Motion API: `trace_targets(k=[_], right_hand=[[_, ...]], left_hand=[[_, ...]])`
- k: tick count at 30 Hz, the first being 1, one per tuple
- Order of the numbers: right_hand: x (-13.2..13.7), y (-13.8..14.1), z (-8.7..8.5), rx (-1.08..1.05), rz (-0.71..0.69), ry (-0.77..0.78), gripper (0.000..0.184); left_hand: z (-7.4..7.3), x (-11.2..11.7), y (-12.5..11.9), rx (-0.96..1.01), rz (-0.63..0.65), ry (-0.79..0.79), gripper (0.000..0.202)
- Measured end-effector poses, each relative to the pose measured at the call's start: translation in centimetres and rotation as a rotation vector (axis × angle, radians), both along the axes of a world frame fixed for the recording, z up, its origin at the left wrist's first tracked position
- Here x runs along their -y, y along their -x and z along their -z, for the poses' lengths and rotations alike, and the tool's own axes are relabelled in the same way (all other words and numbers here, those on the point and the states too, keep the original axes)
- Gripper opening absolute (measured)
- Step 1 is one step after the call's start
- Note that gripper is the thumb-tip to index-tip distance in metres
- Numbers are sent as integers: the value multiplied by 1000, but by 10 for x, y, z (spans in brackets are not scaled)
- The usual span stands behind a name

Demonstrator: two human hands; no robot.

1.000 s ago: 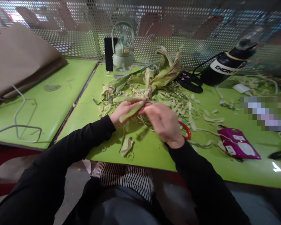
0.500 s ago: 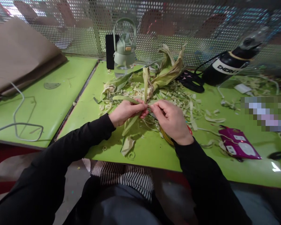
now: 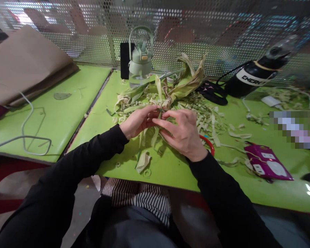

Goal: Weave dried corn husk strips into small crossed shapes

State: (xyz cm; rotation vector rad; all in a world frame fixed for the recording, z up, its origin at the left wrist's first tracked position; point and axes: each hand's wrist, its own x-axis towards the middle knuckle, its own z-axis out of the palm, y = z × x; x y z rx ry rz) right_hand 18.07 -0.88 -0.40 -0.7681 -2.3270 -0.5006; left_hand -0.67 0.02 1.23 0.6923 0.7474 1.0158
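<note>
The green table [image 3: 93, 148] bears one pale-green bottle [image 3: 140, 63]. In front of one central scrap pile [image 3: 201, 110], the left hand [image 3: 138, 120] pinches one husk bundle [image 3: 155, 138] between fingertips; the right hand [image 3: 184, 131], fingers half-curled, meets it, its hold unclear.

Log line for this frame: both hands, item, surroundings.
left hand: pinching husk strips | right hand: fingers at same strips, grip unclear | beyond hands: husk scraps, bottle on green table

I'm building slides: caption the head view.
Left hand and right hand meet at husk strips above a green table strewn with scraps.
</note>
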Motion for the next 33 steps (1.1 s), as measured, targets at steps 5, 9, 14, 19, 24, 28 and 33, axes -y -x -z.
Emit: trace_targets(k=[5,9,14,19,24,28,33], right_hand=[[4,3,-1,-197,-77,79,19],[7,5,-3,-365,-4,187,14],[10,8,-5,-471,11,230,13],[10,6,-3,-352,-57,221,12],[8,5,-2,-268,-109,205,10],[5,5,-2,-479,92,266,10],[2,5,0,-565,99,487,17]], left_hand=[[3,0,2,7,60,-18,17],[3,-2,3,-29,85,-28,13],[5,-3,3,-31,101,-22,15],[8,-1,2,3,105,-58,8],[7,0,0,-103,36,-42,4],[4,0,1,-120,151,-46,8],[7,0,3,-107,239,-88,8]])
